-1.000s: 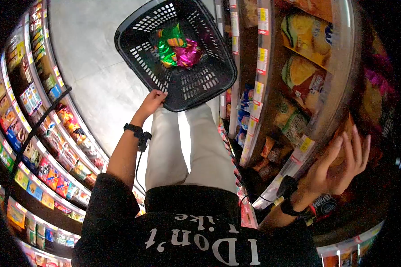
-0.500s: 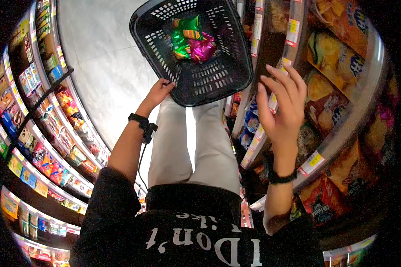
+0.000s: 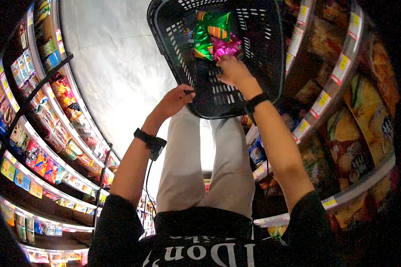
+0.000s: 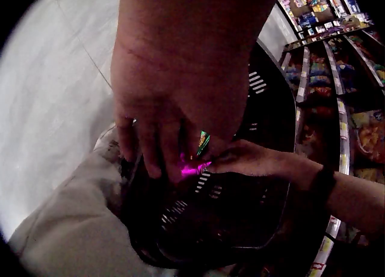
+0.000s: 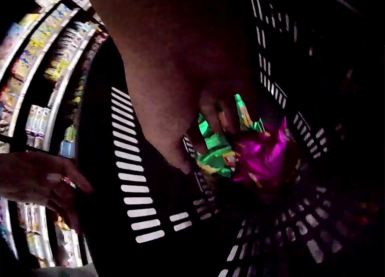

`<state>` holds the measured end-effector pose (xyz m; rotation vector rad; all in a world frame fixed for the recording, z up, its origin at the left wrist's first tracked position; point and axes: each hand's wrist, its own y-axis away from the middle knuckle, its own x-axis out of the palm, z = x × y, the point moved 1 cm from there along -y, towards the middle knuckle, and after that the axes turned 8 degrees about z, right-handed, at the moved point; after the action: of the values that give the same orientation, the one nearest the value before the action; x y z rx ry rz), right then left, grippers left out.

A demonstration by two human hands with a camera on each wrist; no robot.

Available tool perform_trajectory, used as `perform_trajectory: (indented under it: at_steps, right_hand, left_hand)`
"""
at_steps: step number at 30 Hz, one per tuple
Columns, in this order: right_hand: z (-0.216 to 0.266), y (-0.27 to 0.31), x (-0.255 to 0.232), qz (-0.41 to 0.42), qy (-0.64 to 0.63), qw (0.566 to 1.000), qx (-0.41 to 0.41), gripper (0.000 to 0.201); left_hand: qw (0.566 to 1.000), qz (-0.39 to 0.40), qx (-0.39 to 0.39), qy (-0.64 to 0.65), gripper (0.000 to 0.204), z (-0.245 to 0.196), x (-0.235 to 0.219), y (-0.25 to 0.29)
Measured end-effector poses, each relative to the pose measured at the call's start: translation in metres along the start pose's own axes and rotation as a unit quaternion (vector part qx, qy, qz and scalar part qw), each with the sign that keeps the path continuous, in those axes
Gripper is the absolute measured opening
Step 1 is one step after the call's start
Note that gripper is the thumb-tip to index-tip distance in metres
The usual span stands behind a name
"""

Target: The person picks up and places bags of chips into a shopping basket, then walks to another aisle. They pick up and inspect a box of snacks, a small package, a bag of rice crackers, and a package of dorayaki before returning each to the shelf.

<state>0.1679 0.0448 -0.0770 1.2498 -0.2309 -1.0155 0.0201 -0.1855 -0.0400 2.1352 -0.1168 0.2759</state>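
My left hand (image 3: 173, 100) gripping the black shopping basket's (image 3: 272, 66) near rim, my right hand (image 3: 231, 71) inside, fingers touching the magenta snack packet (image 3: 225, 46), grip unclear

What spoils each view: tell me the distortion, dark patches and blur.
Head view: strong fisheye bends the shelves into arcs, corners black. Left wrist view: the left hand fills the frame, soft; the basket is murky. Right wrist view: very dark, only the packets glow.
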Motion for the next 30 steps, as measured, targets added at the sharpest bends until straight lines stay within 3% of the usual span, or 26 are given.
perform_trajectory:
  at_steps: [5, 6, 7, 8, 14, 18, 21, 24, 25, 26, 28, 29, 30]
  right_hand:
    - [0.0, -0.072, 0.043, 0.105, -0.012, 0.992, 0.063, 0.053]
    - [-0.001, -0.079, 0.051, 0.109, -0.012, 0.992, 0.062, 0.053]
    - [0.003, -0.082, 0.056, 0.109, -0.004, 0.991, 0.08, 0.055]
    - [0.005, -0.085, 0.063, 0.108, 0.004, 0.989, 0.098, 0.058]
    - [-0.001, -0.112, 0.093, 0.118, -0.019, 0.988, 0.095, 0.077]
    - [-0.001, -0.118, 0.105, 0.056, -0.027, 0.994, 0.091, 0.072]
    - [-0.008, -0.12, 0.117, -0.1, -0.13, 0.985, 0.059, 0.055]
    - [-0.002, -0.101, 0.087, -0.118, -0.215, 0.967, 0.071, 0.056]
    - [0.0, -0.092, 0.078, -0.207, -0.201, 0.955, 0.063, 0.045]
    - [0.001, -0.078, 0.063, -0.209, -0.198, 0.955, 0.063, 0.045]
    - [-0.007, -0.047, 0.03, -0.2, -0.241, 0.949, 0.031, 0.025]
    - [-0.014, -0.035, 0.018, -0.25, -0.269, 0.929, -0.042, 0.009]
    - [-0.02, -0.023, 0.008, -0.249, -0.299, 0.92, -0.053, 0.009]
  left_hand:
    - [1.0, -0.007, 0.007, -0.024, 0.032, 0.009, -0.004, -0.005]
    - [0.999, 0.001, 0.032, -0.022, 0.029, 0.013, -0.004, -0.007]
    - [0.999, -0.007, -0.029, 0.018, 0.025, -0.002, -0.003, -0.002]
    - [0.999, -0.008, -0.032, 0.02, 0.025, 0.0, -0.003, -0.002]
    - [0.996, -0.002, 0.046, 0.071, 0.028, 0.01, -0.01, -0.007]
    - [0.995, -0.008, 0.056, 0.086, 0.029, 0.008, -0.01, -0.005]
    - [0.999, -0.029, 0.039, -0.016, 0.026, -0.005, -0.013, -0.004]
    - [0.999, -0.012, -0.002, -0.048, 0.03, -0.017, -0.011, -0.002]
    - [0.998, -0.01, 0.02, 0.06, 0.036, -0.011, -0.007, -0.005]
    - [0.985, -0.006, 0.042, 0.168, 0.041, -0.014, -0.004, -0.007]
    - [0.977, -0.024, 0.042, 0.207, 0.049, -0.022, 0.001, -0.012]
    - [0.968, -0.043, 0.037, 0.244, 0.056, -0.027, 0.005, -0.014]
    - [0.968, -0.043, 0.038, 0.245, 0.056, -0.031, 0.009, -0.016]
